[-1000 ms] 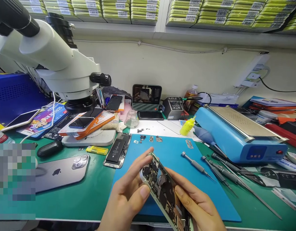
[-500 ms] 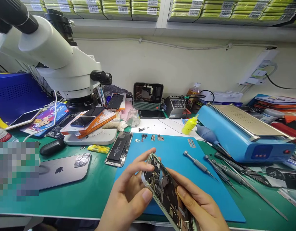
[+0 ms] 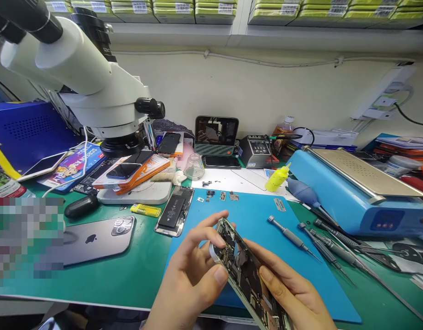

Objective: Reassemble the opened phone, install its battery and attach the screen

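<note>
While the left hand (image 3: 189,275) and right hand (image 3: 292,286) clasp one open phone (image 3: 245,270) at lower centre, its long axis slants from upper left to lower right; beyond are one mat (image 3: 255,213), one yellow bottle (image 3: 277,178), one microscope (image 3: 101,98) upper left.

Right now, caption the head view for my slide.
Left hand and right hand hold an opened smartphone, blue work mat behind.

At 5 o'clock from centre, the opened phone (image 3: 250,279) shows a pale green frame and mostly black interior. The mat (image 3: 255,220) is plain blue, the table (image 3: 129,286) green. At 8 o'clock, the other phone (image 3: 104,243) is grey. At 10, the microscope (image 3: 94,89) is white with black eyepieces (image 3: 48,23). At 3, the bottle (image 3: 277,178) is yellow, dark-specked.
</note>
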A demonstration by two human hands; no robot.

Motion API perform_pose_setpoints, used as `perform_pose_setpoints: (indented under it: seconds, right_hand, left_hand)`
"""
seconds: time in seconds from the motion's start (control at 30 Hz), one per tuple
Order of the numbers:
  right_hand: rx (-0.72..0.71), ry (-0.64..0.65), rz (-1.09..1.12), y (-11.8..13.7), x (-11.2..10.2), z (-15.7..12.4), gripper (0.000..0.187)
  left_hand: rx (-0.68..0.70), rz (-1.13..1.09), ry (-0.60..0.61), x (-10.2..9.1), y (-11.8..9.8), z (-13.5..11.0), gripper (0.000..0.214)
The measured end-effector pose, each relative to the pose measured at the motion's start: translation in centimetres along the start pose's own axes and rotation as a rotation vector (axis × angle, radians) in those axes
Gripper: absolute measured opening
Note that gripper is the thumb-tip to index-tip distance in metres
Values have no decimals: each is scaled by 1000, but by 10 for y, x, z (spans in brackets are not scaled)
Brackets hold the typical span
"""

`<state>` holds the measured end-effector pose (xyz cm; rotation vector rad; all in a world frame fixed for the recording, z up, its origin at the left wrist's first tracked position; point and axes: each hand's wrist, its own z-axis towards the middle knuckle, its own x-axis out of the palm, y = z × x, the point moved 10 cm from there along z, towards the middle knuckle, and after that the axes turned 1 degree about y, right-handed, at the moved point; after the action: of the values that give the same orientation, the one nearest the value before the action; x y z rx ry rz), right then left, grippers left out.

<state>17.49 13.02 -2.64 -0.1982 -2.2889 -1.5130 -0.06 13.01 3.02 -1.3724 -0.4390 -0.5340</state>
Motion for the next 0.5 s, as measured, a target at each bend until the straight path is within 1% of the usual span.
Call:
perform_pose_setpoints:
  seconds: [0.17, 0.23, 0.27, 0.3, 0.4, 0.43, 0.47, 0.5]
  right_hand:
    - [27, -40, -26, -3, -5, 0, 57]
    - [14, -22, -26, 0, -1, 0, 56]
    - [6, 2, -35, 3, 4, -1, 58]
    - [-15, 29, -60, 7, 10, -2, 65]
    - [-142, 94, -243, 22, 30, -6, 105]
    - [-182, 108, -320, 26, 35, -8, 115]
    - [-210, 119, -387, 28, 40, -9, 119]
    - [-223, 128, -429, 29, 43, -11, 117]
  left_hand:
    - [20, 40, 9, 4, -4, -2, 24]
    - [37, 80, -18, 5, -7, -2, 30]
    - [49, 95, -36, 5, -8, -2, 33]
    - [59, 105, -55, 4, -10, -3, 35]
    - [72, 136, -108, 2, -12, -3, 39]
    - [70, 152, -119, 2, -13, -3, 41]
    - [67, 166, -123, 2, -14, -3, 41]
    - [67, 177, -116, 3, -15, -4, 42]
